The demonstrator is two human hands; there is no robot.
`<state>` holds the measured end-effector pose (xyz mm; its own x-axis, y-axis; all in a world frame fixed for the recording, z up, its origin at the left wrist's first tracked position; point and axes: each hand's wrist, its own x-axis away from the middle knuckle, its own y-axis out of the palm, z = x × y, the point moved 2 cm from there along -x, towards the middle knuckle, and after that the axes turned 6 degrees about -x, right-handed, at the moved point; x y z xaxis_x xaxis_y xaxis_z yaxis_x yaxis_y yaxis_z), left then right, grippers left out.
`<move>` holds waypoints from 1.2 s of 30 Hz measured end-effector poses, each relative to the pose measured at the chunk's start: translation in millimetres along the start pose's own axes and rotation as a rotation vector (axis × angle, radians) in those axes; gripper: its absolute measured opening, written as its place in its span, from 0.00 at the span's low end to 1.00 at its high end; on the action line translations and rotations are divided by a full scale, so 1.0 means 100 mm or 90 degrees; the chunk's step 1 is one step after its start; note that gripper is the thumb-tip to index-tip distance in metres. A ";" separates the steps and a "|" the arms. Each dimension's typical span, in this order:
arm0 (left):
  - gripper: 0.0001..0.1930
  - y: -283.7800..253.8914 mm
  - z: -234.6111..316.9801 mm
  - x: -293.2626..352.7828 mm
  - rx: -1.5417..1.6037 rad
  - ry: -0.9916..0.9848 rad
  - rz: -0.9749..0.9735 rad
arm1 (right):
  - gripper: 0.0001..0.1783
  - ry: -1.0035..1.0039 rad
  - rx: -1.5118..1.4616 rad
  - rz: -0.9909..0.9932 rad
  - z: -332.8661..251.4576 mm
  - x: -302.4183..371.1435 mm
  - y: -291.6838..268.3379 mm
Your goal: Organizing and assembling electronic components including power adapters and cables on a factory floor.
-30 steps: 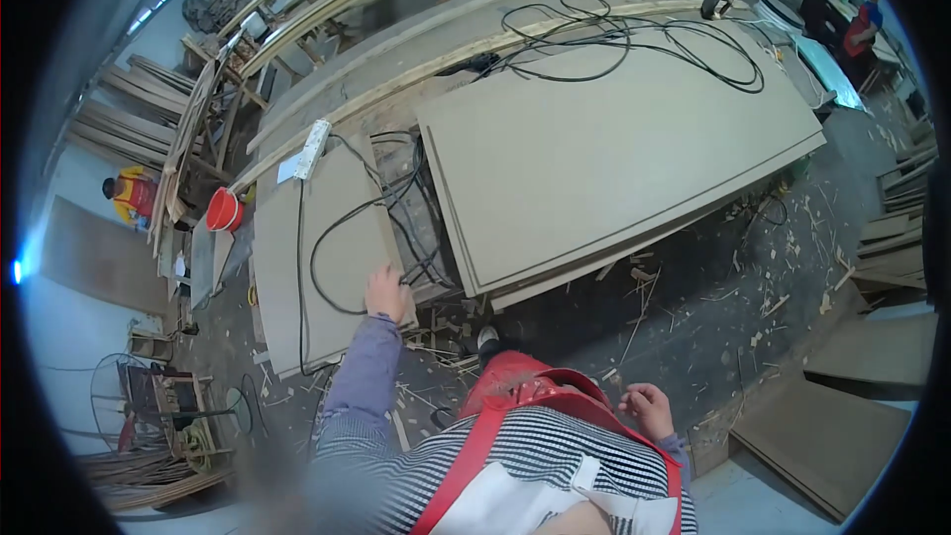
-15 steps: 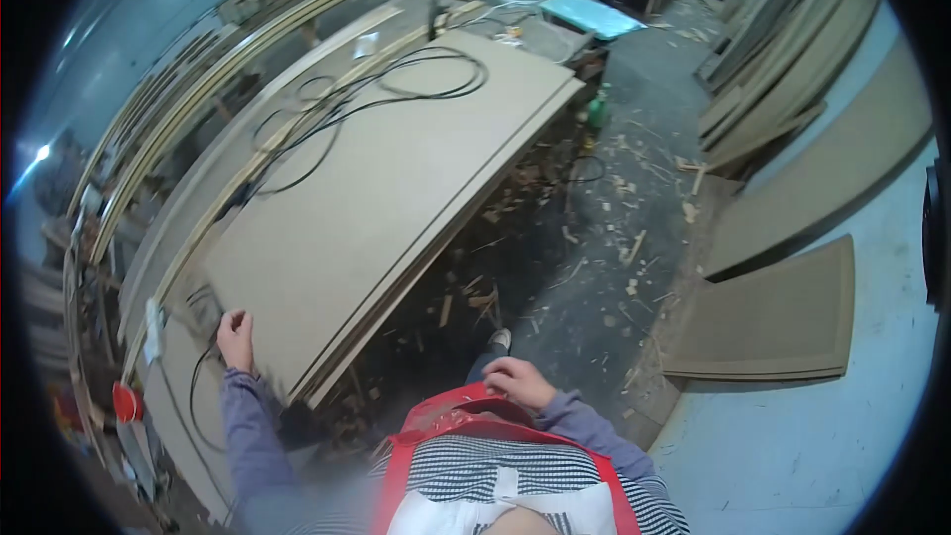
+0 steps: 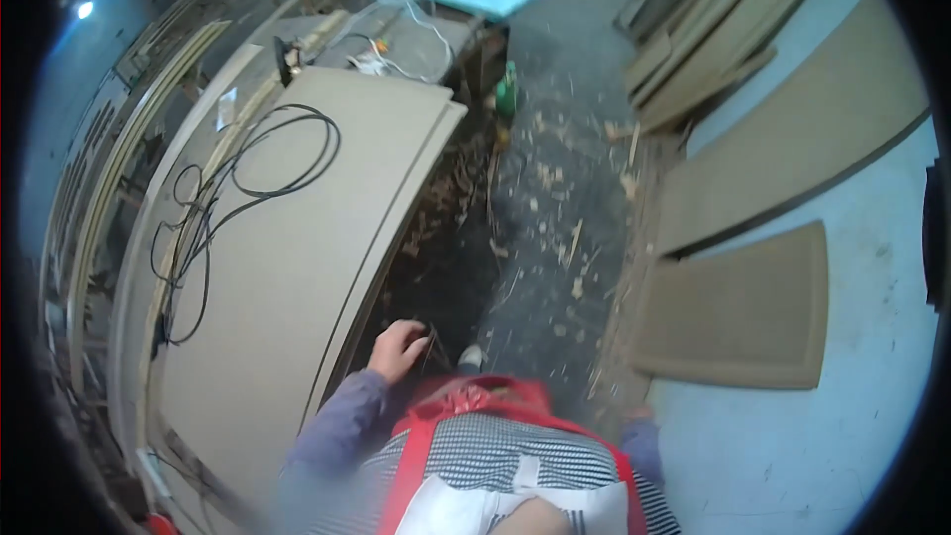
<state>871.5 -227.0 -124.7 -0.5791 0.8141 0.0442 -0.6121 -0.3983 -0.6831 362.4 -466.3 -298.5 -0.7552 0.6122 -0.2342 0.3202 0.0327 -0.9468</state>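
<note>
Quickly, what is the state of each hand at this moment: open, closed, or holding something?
Left hand: partly open, loosely curled, no held thing visible.
Right hand: barely visible beyond its sleeve; its grip cannot be told.

The board [image 3: 287, 248] is beige, the cable [image 3: 267, 195] black, the apron [image 3: 475, 401] red.

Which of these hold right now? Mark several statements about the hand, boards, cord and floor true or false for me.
1. The black cord lies in loops on the large board. True.
2. The left hand lies flat on the middle of the large board. False: it shows, fingers bent, to the right of the board's edge.
3. Wood scraps litter the floor. True.
4. The bottle is red. False: it is green.
5. The apron is red. True.
</note>
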 end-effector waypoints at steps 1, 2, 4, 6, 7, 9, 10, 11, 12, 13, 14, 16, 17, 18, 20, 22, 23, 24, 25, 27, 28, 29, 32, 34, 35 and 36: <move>0.13 0.09 0.03 -0.12 0.001 -0.009 -0.048 | 0.23 0.042 -0.005 -0.115 -0.09 0.08 0.01; 0.13 0.18 0.10 -0.29 -0.008 -0.022 -0.087 | 0.22 0.106 -0.005 -0.223 0.11 0.50 -0.11; 0.13 0.43 0.24 -0.73 -0.040 0.011 -0.195 | 0.20 0.219 -0.008 -0.420 0.70 0.91 -0.09; 0.13 0.59 0.32 -0.98 -0.077 -0.019 -0.241 | 0.18 0.297 -0.030 -0.609 0.85 1.37 -0.01; 0.14 0.68 0.38 -1.13 -0.101 -0.040 -0.260 | 0.17 0.325 -0.044 -0.698 0.93 1.39 0.19; 0.14 0.87 0.43 -1.41 -0.110 -0.084 -0.282 | 0.16 0.159 -0.041 -0.345 0.76 1.71 0.89; 0.14 0.99 0.33 -1.53 -0.092 -0.138 -0.311 | 0.16 0.152 -0.033 -0.379 1.51 2.09 0.95; 0.15 1.08 0.26 -1.64 -0.115 -0.179 -0.338 | 0.16 0.211 -0.151 -0.372 1.77 2.12 1.18; 0.15 1.10 0.34 -1.72 -0.131 -0.225 -0.342 | 0.17 0.250 -0.263 -0.361 2.12 1.92 1.36; 0.15 1.15 0.41 -1.83 -0.140 -0.245 -0.331 | 0.17 0.289 -0.371 -0.356 2.42 1.72 1.52; 0.15 1.33 0.56 -2.06 -0.164 -0.263 -0.379 | 0.17 0.367 -0.474 -0.342 2.55 1.74 1.51; 0.16 1.27 0.73 -2.12 -0.190 -0.372 -0.395 | 0.17 0.430 -0.683 -0.363 3.00 1.15 1.78; 0.16 1.39 0.83 -2.35 -0.200 -0.364 -0.411 | 0.17 0.508 -0.779 -0.334 2.94 0.88 1.63; 0.16 1.56 0.89 -2.54 -0.183 -0.350 -0.446 | 0.17 0.588 -0.866 -0.299 2.91 -0.32 2.76; 0.16 1.59 1.12 -2.65 -0.209 -0.386 -0.455 | 0.09 0.525 -0.716 -0.250 3.25 -1.82 2.20; 0.17 1.62 1.27 -2.73 -0.188 -0.443 -0.409 | 0.06 0.700 -0.857 -0.117 3.75 -2.81 1.78; 0.17 1.65 1.35 -2.80 -0.170 -0.470 -0.372 | 0.07 0.701 -0.771 -0.106 3.96 -3.14 1.65; 0.17 1.69 1.43 -2.91 -0.151 -0.488 -0.334 | 0.07 0.692 -0.768 -0.117 4.10 -3.40 1.54; 0.17 1.75 1.44 -2.99 -0.145 -0.493 -0.331 | 0.07 0.714 -0.774 -0.110 4.26 -3.55 1.50; 0.18 1.90 1.39 -3.03 -0.122 -0.507 -0.362 | 0.07 0.759 -0.789 -0.089 4.51 -3.79 1.48; 0.18 1.95 1.35 -3.07 -0.111 -0.511 -0.377 | 0.07 0.754 -0.788 -0.089 4.58 -3.88 1.49; 0.18 1.99 1.35 -3.18 -0.106 -0.506 -0.380 | 0.08 0.738 -0.734 -0.144 4.64 -3.87 1.51; 0.18 2.13 1.31 -3.52 -0.101 -0.493 -0.413 | 0.08 0.691 -0.570 -0.276 4.67 -3.82 1.55; 0.18 2.18 1.11 -3.53 -0.090 -0.489 -0.370 | 0.07 0.693 -0.601 -0.284 4.30 -4.06 1.54; 0.18 2.17 0.97 -3.48 -0.084 -0.496 -0.332 | 0.07 0.650 -0.591 -0.390 4.08 -4.29 1.48; 0.18 2.18 0.85 -3.61 -0.067 -0.489 -0.301 | 0.11 0.641 -0.549 -0.445 3.99 -4.39 1.44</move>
<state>900.9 -643.9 -227.7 -0.5027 0.3618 0.7851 -0.8467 -0.0229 -0.5316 512.2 -1045.4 -419.7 -0.3091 0.5377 0.7844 0.5708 0.7646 -0.2992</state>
